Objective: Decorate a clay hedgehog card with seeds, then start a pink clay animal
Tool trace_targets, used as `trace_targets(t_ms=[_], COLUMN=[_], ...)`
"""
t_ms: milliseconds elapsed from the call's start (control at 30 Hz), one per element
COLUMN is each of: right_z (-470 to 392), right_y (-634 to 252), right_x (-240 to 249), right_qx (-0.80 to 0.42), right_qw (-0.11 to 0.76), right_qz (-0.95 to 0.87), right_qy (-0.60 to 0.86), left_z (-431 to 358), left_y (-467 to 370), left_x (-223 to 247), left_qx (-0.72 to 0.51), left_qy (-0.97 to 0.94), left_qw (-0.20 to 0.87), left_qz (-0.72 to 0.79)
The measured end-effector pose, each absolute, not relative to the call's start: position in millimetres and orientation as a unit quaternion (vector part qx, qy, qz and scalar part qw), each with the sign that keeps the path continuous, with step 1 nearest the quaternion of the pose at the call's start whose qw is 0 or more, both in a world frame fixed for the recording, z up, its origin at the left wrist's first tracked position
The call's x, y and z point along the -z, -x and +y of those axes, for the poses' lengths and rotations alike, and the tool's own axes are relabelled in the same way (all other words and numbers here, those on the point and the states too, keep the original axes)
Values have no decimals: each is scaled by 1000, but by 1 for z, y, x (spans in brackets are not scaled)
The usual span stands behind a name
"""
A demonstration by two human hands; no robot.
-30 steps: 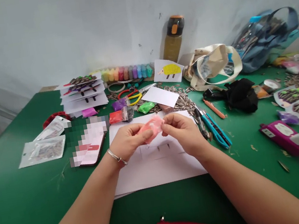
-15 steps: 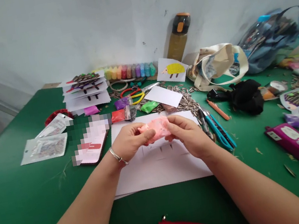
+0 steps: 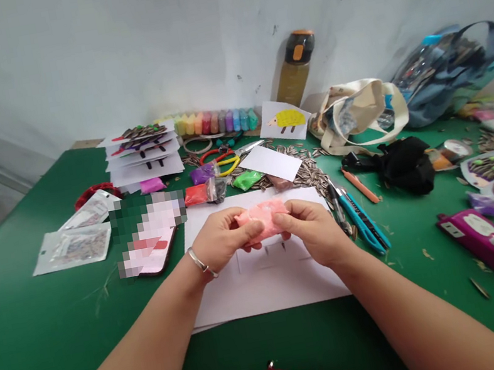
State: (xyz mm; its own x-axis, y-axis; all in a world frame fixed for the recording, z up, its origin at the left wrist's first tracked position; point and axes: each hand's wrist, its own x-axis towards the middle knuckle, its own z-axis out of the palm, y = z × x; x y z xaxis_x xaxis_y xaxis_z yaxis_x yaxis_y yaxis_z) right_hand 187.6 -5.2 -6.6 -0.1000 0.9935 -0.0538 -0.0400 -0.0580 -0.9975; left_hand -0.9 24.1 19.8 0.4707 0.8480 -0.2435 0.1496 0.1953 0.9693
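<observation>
Between my two hands is a small packet of pink modelling clay (image 3: 262,215), held above the white paper (image 3: 265,290). My left hand (image 3: 220,237), with a silver bangle at the wrist, grips the packet's left end between thumb and fingers. On its right end, my right hand (image 3: 314,227) pinches it the same way, thumb on top. Both thumbs press close together near the packet's middle. A few dark pencil-like marks show on the paper just below the packet. Fingers beneath the packet are partly hidden.
A phone (image 3: 153,236) lies left of the paper; a blue utility knife (image 3: 363,222) and a black marker (image 3: 340,210) lie right. Behind are clay packets (image 3: 248,178), scissors (image 3: 228,163), sunflower seeds (image 3: 311,170) and stacked cards (image 3: 146,168). A bottle (image 3: 296,68) leans by the wall.
My thumbs have come closer together on the pink packet, and the hands sit slightly lower in view. The camera has tilted up a little. Things on the table have stayed put.
</observation>
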Motion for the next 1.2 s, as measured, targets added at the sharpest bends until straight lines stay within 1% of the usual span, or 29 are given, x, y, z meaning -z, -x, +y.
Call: trace_targets(t_ms=[133, 233, 367, 500, 633, 800, 967, 1200], right_z=[-6, -6, -4, -4, -5, -4, -4, -5], right_y=[-187, -187, -189, -190, -190, -194, -196, -197], right_x=[4, 4, 7, 8, 7, 6, 3, 1], right_qx=[-625, -655, -658, -661, -661, -679, -669, -690], right_qw=[489, 490, 502, 492, 485, 481, 461, 438], right_qz=[-439, -406, -401, -408, -414, -388, -406, -407], right_qy=[422, 407, 392, 393, 395, 396, 419, 407], left_z=[25, 26, 27, 26, 26, 27, 28, 28], left_y=[3, 4, 4, 5, 6, 7, 7, 6], left_x=[-23, -21, -16, -16, -18, -19, -20, -18], left_qx=[-276, -277, -290, -256, -244, -262, -276, -288], left_qy=[-583, -582, -546, -545, -576, -589, -602, -604], left_qw=[624, 626, 653, 680, 653, 631, 604, 598], left_qz=[441, 440, 436, 419, 428, 431, 444, 441])
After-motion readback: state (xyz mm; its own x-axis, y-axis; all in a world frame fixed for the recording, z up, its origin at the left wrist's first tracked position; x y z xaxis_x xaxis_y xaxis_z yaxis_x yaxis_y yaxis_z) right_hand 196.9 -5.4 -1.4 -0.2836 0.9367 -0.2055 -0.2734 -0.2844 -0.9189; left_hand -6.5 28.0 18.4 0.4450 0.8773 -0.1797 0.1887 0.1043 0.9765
